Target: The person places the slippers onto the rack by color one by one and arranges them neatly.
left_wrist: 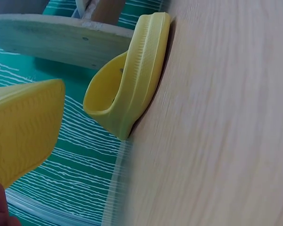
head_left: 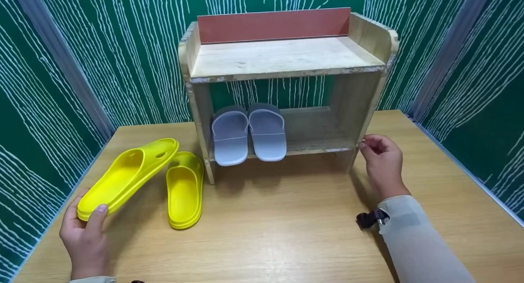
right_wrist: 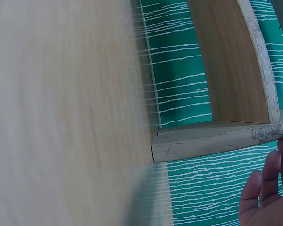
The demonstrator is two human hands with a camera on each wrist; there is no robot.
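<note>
My left hand [head_left: 86,238] grips a yellow slipper [head_left: 123,176] by its heel, thumb on the footbed and fingers beneath. The slipper is tilted, its toe raised off the table. In the left wrist view, its ridged sole [left_wrist: 26,129] shows beside a few fingertips. The matching yellow slipper [head_left: 184,197] rests on the table, toe toward the wall, left of a wooden shoe rack [head_left: 286,55]. At the rack's right side panel, my right hand [head_left: 382,162] pinches the front edge near the lower shelf; its other fingers [right_wrist: 270,174] lie along the outer side.
Two pale grey slippers [head_left: 231,139] sit side by side on the left of the rack's lower shelf, heels over its front edge. A red board [head_left: 274,26] backs the top shelf. Green walls [head_left: 147,57] with white drip lines enclose the wooden table [head_left: 278,234].
</note>
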